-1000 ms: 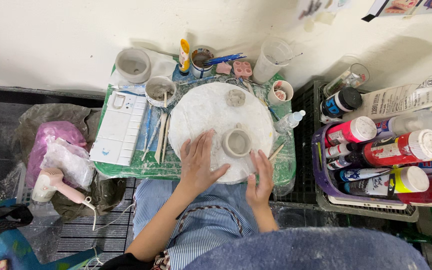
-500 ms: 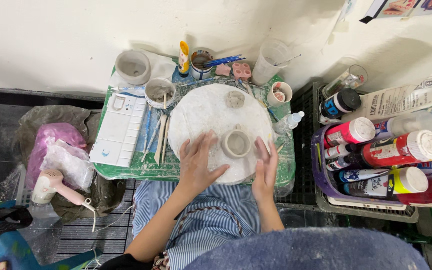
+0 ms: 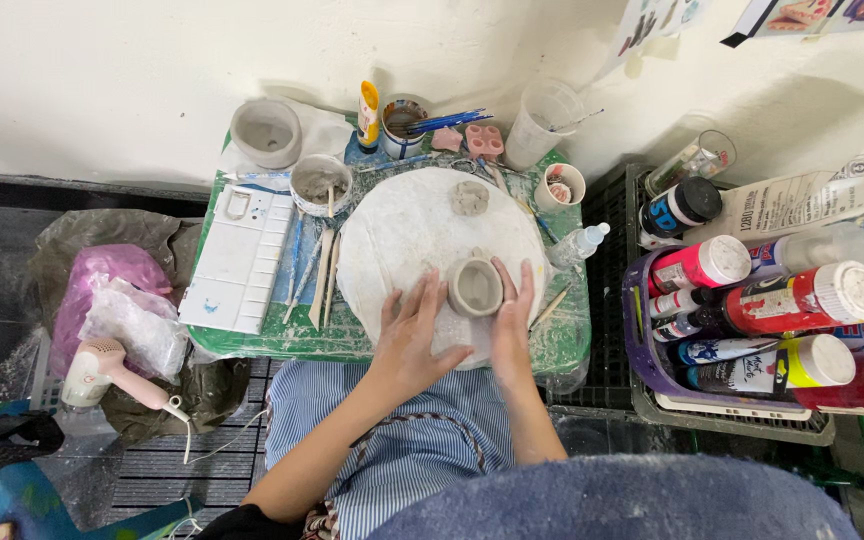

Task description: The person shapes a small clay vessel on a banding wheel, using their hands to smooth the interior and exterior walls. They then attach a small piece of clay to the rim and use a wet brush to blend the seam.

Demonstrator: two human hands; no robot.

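The grip was loose: the right hand (image 3: pixel 510 318) lay with its fingers cupped against the right side of the small grey clay cup (image 3: pixel 475 287), touching its wall without closing round it, while the left hand (image 3: pixel 411 340) rested open and flat, fingers spread, on the round white clay-smeared board (image 3: pixel 392 225) just left of the cup. The cup stood upright on the near part of that board, its mouth open to the camera, and the board lay on the small green-covered desk (image 3: pixel 568 345) in front of the person's lap. As far as the view showed, the cup already had a formed wall and a hollow centre, so the basic shaping looked done; the rim seemed thick and slightly uneven, which suggested smoothing was left, and no paint showed on it. A small flattened lump of grey clay (image 3: pixel 469 197) sat unused on the far part of the board. To the left lay a white rectangular paint palette (image 3: pixel 239 262) and several wooden modelling sticks (image 3: pixel 323 278), untouched. A grey clay-stained bowl (image 3: pixel 317 183) stood behind them. To the right, a purple basket (image 3: pixel 642 345) held red and white paint bottles, well apart from the hands.
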